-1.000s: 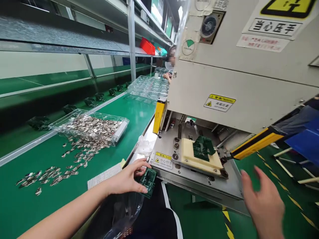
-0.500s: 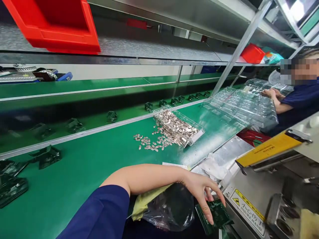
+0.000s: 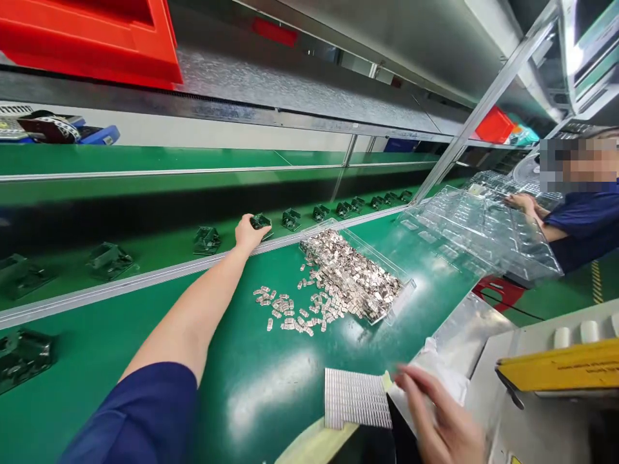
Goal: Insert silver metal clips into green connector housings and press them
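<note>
My left hand (image 3: 248,233) reaches out over the green bench to the sunken channel behind the metal rail. Its fingers are closed on a small green circuit board assembly (image 3: 262,223), one in a row of similar ones. My right hand (image 3: 442,412) is at the lower right, smeared by motion, so its grip does not show. Close to its fingertips lies a block of ribbed silvery metal strips (image 3: 356,398). Small metal pieces (image 3: 348,270) fill a tilted clear tray (image 3: 403,299) and spill onto the bench.
More board assemblies (image 3: 207,240) stand along the channel. Stacked clear plastic trays (image 3: 483,225) are at the right, beside a co-worker in a dark blue sleeve (image 3: 587,216). A machine with a yellow bar (image 3: 561,367) borders the right side. A red bin (image 3: 97,45) sits on the shelf overhead.
My left hand has moved from the machine at lower right to the channel at upper left, carrying a board assembly. My right hand has come into view. The camera has shifted.
</note>
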The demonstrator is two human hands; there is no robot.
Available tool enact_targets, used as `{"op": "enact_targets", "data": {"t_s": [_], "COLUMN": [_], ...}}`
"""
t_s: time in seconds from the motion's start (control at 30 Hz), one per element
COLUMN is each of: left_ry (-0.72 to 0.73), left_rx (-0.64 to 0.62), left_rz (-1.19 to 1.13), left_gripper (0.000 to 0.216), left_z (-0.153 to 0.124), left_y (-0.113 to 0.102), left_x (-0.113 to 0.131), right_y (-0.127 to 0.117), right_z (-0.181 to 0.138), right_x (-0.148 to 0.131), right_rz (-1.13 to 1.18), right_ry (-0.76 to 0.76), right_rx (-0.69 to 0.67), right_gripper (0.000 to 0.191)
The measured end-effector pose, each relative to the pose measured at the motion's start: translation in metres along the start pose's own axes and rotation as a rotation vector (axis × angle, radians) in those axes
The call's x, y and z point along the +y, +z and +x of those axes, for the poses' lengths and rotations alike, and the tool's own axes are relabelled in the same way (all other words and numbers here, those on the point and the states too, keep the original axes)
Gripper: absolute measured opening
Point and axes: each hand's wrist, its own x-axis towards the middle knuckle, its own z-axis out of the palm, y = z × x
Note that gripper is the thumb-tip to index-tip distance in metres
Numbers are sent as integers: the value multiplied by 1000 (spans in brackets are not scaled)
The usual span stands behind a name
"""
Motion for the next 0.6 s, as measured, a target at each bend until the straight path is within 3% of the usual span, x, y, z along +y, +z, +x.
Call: {"op": "enact_targets", "data": {"t_s": [0.07,0.13,0.2,0.3,0.37,0.43,0.53,0.6], "left_ry": [-21,29,135,291,258,152,103,119], "left_rx": [18,21,33,153,193,146,121,150], "left_rz": [49,92,140,346,504,566,555,552], "left_gripper": [64,73,77,65,56,48,45,47], "left_z": [9,6,-4,-13,-10,-4,-7,-28], "left_y": [5,1,-13,-49,-73,-91,-106,-112], "left_x": [-11,-18,-26,-45,-59,-70,-74,-73], "right_y": [42,85,123,163,178,184,178,168], "right_z": [51,99,137,166,171,171,167,161], "right_x": [-13,-26,-34,-35,-31,-28,-27,-31], "right_rz": [7,-150,-203,-260,-289,-298,-268,-212], "right_ry": [-85,-115,-125,-97,-69,-45,-26,-24], "right_rx": [-242,-415,-453,-496,-514,-517,-501,-489], "right_gripper": [29,31,28,21,13,7,13,13]}}
